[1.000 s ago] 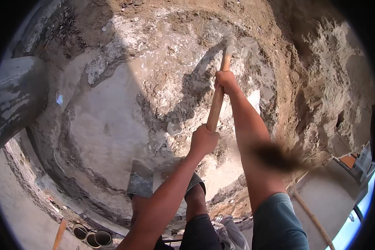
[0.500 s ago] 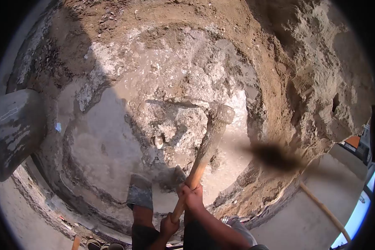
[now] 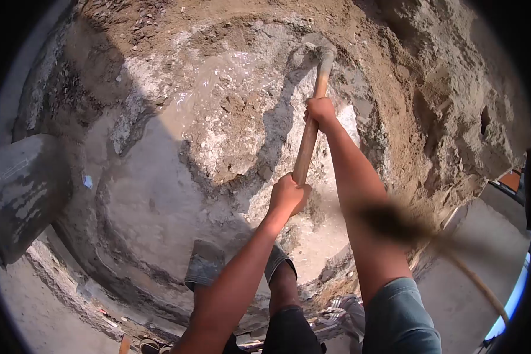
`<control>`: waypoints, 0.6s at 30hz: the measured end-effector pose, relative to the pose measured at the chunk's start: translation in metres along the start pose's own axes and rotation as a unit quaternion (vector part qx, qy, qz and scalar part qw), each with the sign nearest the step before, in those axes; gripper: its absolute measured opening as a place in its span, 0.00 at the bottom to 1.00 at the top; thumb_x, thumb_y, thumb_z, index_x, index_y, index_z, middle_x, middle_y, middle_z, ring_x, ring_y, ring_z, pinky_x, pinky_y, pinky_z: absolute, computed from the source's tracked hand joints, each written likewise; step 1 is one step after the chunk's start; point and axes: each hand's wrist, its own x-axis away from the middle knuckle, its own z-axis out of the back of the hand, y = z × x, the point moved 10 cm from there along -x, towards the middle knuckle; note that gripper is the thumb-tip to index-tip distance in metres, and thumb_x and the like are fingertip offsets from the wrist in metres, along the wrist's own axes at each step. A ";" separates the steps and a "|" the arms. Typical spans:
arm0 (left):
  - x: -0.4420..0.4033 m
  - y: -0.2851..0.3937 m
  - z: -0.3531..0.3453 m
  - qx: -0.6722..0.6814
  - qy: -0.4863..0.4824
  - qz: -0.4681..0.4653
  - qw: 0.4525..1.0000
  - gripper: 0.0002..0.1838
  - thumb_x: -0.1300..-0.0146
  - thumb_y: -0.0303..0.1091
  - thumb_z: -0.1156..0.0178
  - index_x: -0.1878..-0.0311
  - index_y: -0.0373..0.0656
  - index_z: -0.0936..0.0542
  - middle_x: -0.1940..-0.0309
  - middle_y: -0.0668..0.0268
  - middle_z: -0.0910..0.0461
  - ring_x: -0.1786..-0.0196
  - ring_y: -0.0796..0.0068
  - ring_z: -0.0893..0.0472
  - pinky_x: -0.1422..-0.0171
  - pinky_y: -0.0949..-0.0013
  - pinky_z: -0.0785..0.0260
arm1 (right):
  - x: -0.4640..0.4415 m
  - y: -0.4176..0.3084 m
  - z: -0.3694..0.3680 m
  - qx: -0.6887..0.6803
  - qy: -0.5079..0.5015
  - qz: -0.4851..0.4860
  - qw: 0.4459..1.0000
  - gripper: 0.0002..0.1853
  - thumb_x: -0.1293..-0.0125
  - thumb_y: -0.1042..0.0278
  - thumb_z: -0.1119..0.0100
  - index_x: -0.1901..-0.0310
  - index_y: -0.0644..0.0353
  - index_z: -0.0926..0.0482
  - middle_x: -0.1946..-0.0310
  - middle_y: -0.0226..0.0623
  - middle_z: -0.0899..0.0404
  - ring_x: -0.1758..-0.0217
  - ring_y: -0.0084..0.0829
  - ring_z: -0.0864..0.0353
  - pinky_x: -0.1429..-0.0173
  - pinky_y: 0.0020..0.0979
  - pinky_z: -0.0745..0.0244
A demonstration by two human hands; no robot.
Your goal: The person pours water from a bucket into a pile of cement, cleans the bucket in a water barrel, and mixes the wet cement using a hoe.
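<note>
Both my hands grip the wooden handle of a hoe [image 3: 306, 150], which slants up and away from me. My left hand [image 3: 289, 193] is wrapped round the lower end, nearest my body. Farther up, close to the head, my right hand [image 3: 320, 110] is closed round the handle. The hoe's mud-coated head [image 3: 318, 46] is at the far side of a pit of wet, lumpy grey mix [image 3: 233, 138]; its blade is hard to make out. Below my left arm, my rubber boots [image 3: 206, 262] stand in the wet mix.
A large grey mud-smeared container [image 3: 26, 194] lies at the left. Brown soil [image 3: 389, 118] rings the pit, with a rough heap [image 3: 454, 112] at the right. A pole [image 3: 481, 286] lies at lower right, sandals [image 3: 149, 346] at bottom left. A dark blur covers part of the right side.
The hoe's head has moved up and away, from the pit's middle to its far edge. Both hands have moved forward with it, and the right hand now sits much farther from the left.
</note>
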 end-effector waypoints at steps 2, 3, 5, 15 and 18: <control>0.049 -0.031 0.013 -0.054 0.050 0.058 0.996 0.23 0.50 0.42 0.35 0.54 0.36 0.21 0.67 0.48 0.17 0.63 0.50 0.16 0.57 0.56 0.26 | 0.022 0.075 -0.022 -0.056 -0.021 -0.062 0.996 0.08 0.40 0.73 0.44 0.73 0.68 0.28 0.82 0.40 0.27 0.84 0.36 0.24 0.79 0.37 0.26; 0.063 -0.050 0.021 -0.059 0.016 0.080 0.995 0.21 0.48 0.40 0.36 0.53 0.36 0.21 0.65 0.47 0.16 0.60 0.48 0.15 0.55 0.55 0.25 | 0.048 0.083 -0.025 -0.054 -0.001 -0.063 0.997 0.06 0.40 0.74 0.45 0.71 0.68 0.28 0.82 0.39 0.27 0.84 0.35 0.25 0.79 0.36 0.26; 0.106 -0.069 0.027 -0.054 0.003 0.062 0.997 0.18 0.46 0.37 0.35 0.55 0.36 0.22 0.64 0.46 0.17 0.58 0.45 0.16 0.56 0.53 0.25 | 0.103 0.092 -0.024 -0.123 0.013 -0.074 0.990 0.07 0.38 0.72 0.44 0.67 0.68 0.27 0.80 0.37 0.27 0.83 0.30 0.26 0.78 0.33 0.26; 0.296 -0.206 0.141 -0.235 0.027 -0.061 0.970 0.16 0.50 0.38 0.31 0.60 0.46 0.21 0.74 0.53 0.19 0.67 0.44 0.17 0.63 0.50 0.24 | 0.396 0.154 -0.098 -0.397 -0.085 -0.275 0.871 0.03 0.37 0.77 0.44 0.63 0.63 0.28 0.72 0.37 0.26 0.67 0.35 0.22 0.56 0.41 0.23; 0.331 -0.253 0.182 -0.273 -0.015 0.010 0.962 0.14 0.51 0.37 0.32 0.61 0.47 0.21 0.74 0.56 0.18 0.68 0.47 0.17 0.63 0.50 0.24 | 0.459 0.143 -0.117 -0.456 -0.113 -0.289 0.834 0.06 0.38 0.78 0.43 0.62 0.59 0.30 0.70 0.37 0.26 0.61 0.39 0.22 0.46 0.49 0.25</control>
